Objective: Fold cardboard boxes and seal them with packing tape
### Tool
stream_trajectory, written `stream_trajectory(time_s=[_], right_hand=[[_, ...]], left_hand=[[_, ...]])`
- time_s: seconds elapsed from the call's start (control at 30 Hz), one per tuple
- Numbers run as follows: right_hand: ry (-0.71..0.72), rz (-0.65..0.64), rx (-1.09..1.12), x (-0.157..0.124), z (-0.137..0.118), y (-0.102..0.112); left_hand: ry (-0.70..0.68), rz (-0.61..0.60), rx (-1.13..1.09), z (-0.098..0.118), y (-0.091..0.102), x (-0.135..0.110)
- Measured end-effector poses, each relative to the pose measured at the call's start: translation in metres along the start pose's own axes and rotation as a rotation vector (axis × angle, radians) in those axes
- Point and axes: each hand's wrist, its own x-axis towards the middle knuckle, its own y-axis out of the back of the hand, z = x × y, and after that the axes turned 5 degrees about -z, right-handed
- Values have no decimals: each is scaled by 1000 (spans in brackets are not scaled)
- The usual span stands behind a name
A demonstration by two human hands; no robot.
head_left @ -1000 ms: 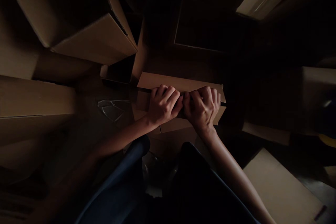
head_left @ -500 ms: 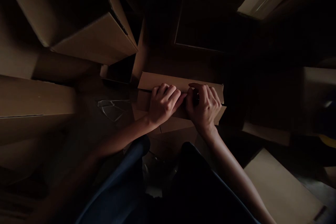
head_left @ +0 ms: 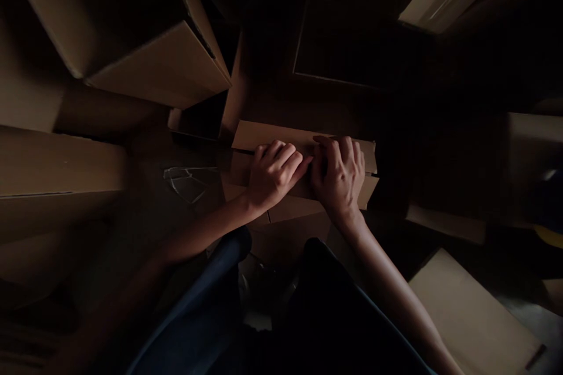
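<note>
A small brown cardboard box [head_left: 281, 136] lies on the dark floor in front of my knees. My left hand [head_left: 273, 174] is curled closed on the box's near flap, knuckles up. Right beside it, thumbs almost touching, my right hand [head_left: 338, 176] is bent over the same flap, with its fingers pressed down at the seam between the two flaps. The light is dim, and the box's right end [head_left: 368, 187] fades into shadow.
Large cardboard boxes [head_left: 162, 64] stand stacked at the left and behind. A flat carton [head_left: 470, 316] lies at the lower right. A crumpled piece of clear plastic [head_left: 187, 181] lies on the floor left of the small box. A dark open box [head_left: 338, 47] sits behind.
My right hand has slid slightly left and forward over the flap, its fingers shifting from a tight fist to pressing on the seam. My left hand has barely moved.
</note>
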Motion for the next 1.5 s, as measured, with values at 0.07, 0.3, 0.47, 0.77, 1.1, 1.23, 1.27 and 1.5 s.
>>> stream_trajectory(time_s=[0.07, 0.3, 0.47, 0.77, 1.1, 1.23, 1.27, 1.5], right_hand=[[8, -15, 25, 1, -1, 0], [26, -46, 71, 4, -2, -1], [53, -76, 57, 5, -1, 0], [40, -232, 46, 24, 7, 13], [12, -341, -32, 31, 16, 7], [19, -327, -56, 31, 17, 9], [23, -325, -56, 32, 17, 9], [-5, -352, -26, 35, 19, 7]], left_hand=[[-4, 12, -6, 1, 2, -1], [46, -17, -90, 3, 9, -5], [45, -66, -160, 1, 9, -4], [34, -53, -211, -4, 9, -3], [61, -56, -362, -11, 17, -6], [281, 38, -245, -31, 34, -14], [350, 59, -216, -37, 36, -17], [532, -124, -332, -62, 25, -32]])
